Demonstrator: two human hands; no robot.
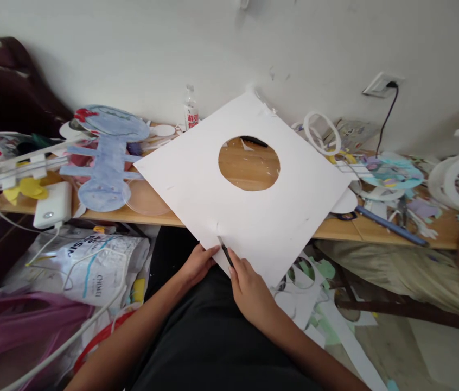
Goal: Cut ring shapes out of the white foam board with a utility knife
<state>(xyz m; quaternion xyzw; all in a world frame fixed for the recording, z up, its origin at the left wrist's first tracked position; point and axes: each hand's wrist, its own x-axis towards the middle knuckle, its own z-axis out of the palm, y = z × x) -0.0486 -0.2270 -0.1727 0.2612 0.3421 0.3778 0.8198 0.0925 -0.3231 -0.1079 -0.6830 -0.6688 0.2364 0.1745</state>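
Note:
A large white square board (189, 179) with a round hole cut through it lies with one corner toward me, partly overhanging the table. My left hand (197, 265) is closed on its near-left edge, thumb on top and the other fingers hidden below. In my right hand (249, 288) is a slim dark-handled craft knife (226, 254). Its thin blade points away from me and meets the board near a short mark. Through the hole, the wooden table (249, 171) shows, along with a black object (254, 141) I cannot make out and small white scraps.
A blue painted cutout (109, 163) and a white power bank (53, 205) lie at left. A bottle (191, 108) stands by the wall. White rings (322, 133), scissors (402, 213) and scraps crowd the right. Paper offcuts (314, 320) litter the floor; another person's leg (408, 271) is at right.

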